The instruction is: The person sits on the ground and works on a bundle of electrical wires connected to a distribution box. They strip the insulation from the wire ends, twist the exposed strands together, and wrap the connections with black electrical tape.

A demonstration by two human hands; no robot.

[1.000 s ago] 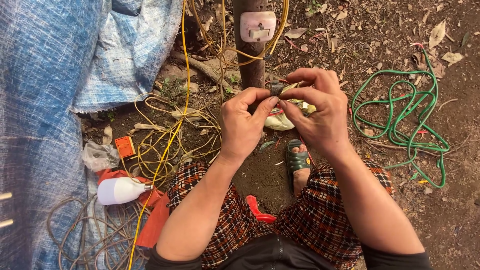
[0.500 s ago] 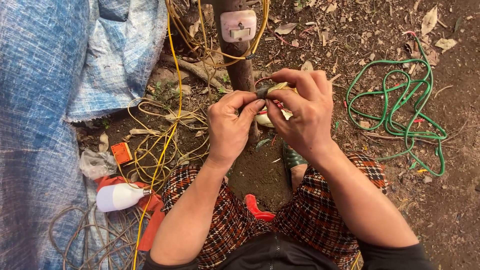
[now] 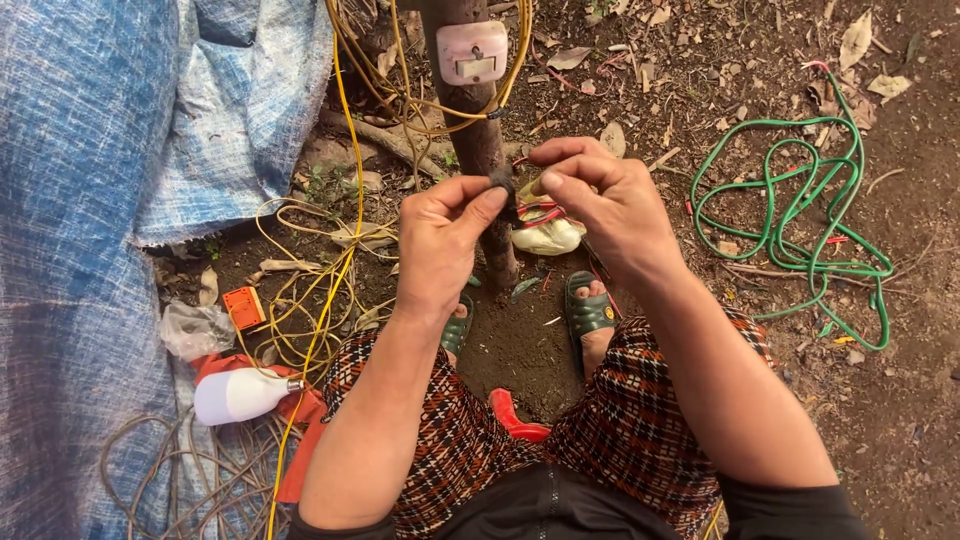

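My left hand (image 3: 442, 232) and my right hand (image 3: 600, 195) meet in front of a wooden post (image 3: 478, 140), and both pinch a small dark piece (image 3: 503, 183) between thumb and fingertips. What the piece is I cannot tell. A pale switch box (image 3: 471, 50) is fixed to the post above my hands, with yellow wire (image 3: 345, 200) looped around it. Below my right hand, red wires lie on a white bundle (image 3: 548, 235) on the ground.
A blue tarp (image 3: 90, 200) covers the left side. Near it lie a white bulb (image 3: 238, 393), a small orange box (image 3: 244, 306) and tangled yellow and grey wires. A coil of green cable (image 3: 800, 210) lies on the dirt at right. My sandalled feet (image 3: 588, 312) flank the post's base.
My hands have shifted slightly; the fingers have worked round the small dark piece and still hold it in front of the post. The view has moved a little.
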